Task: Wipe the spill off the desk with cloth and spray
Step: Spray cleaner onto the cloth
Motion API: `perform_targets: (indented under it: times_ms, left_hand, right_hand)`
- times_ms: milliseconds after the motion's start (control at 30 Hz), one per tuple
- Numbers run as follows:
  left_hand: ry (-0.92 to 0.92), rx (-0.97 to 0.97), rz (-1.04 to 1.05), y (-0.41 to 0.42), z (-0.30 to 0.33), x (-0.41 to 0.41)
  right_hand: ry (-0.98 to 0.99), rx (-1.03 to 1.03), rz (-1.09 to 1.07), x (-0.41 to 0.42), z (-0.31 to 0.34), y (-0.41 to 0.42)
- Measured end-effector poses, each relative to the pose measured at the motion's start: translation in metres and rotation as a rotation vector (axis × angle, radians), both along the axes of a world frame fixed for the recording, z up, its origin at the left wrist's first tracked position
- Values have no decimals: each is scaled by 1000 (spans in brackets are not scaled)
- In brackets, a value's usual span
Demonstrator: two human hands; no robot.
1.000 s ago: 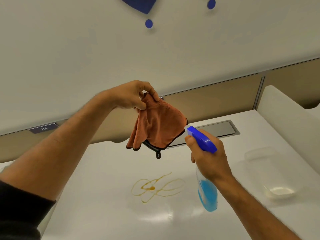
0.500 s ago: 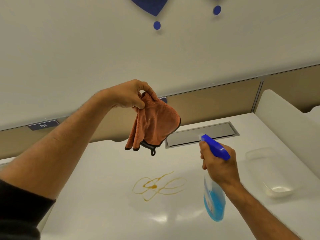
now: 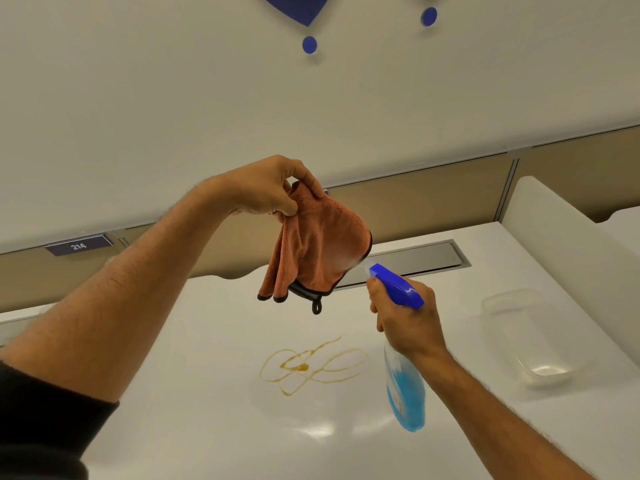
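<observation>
Fingers (image 3: 308,183) pinching cloth (image 3: 322,247), clear tub (image 3: 530,337) beside spill (image 3: 311,365)

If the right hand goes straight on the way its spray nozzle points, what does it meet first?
Most likely the orange cloth hanging from the left hand. The right hand aims the spray bottle up at it, with mist on the fabric; depth is uncertain.

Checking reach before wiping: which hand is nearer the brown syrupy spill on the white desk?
Right. The right hand, gripping the blue spray bottle, hovers just right of the brown spill; the left hand holds the orange cloth higher above it.
</observation>
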State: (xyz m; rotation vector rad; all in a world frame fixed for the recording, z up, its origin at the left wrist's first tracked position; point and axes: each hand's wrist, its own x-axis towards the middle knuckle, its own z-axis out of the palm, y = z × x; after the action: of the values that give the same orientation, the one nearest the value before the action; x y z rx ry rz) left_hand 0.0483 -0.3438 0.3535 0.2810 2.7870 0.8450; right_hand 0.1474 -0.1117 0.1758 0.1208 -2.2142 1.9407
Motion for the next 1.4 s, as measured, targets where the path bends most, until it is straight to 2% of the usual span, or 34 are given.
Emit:
perform_targets:
  times_ms: [133, 267, 333, 567, 967, 1100, 1267, 1400]
  left_hand:
    - [2, 1, -24, 4, -1, 1]
    - [6, -8, -31, 8, -3, 0]
    - [1, -14, -32, 10, -5, -1]
    - [20, 0, -54, 13, -24, 0]
    - [-3, 0, -115, 30, -102, 12]
    - [-29, 19, -111, 31, -115, 13]
    - [-25, 30, -109, 34, -121, 15]
    - [-14, 44, -87, 39, -124, 17]
  right_hand:
    - [-22, -64, -71, -10, 6, 7]
    - [126, -37, 54, -4, 12, 6]
    - [136, 18, 111, 1, 6, 4]
    - [-11, 38, 26, -5, -51, 49]
    - [-189, 143, -72, 3, -162, 167]
    - [-242, 134, -44, 8, -170, 176]
    - [-381, 221, 115, 14, -165, 195]
    - [-434, 268, 159, 31, -156, 213]
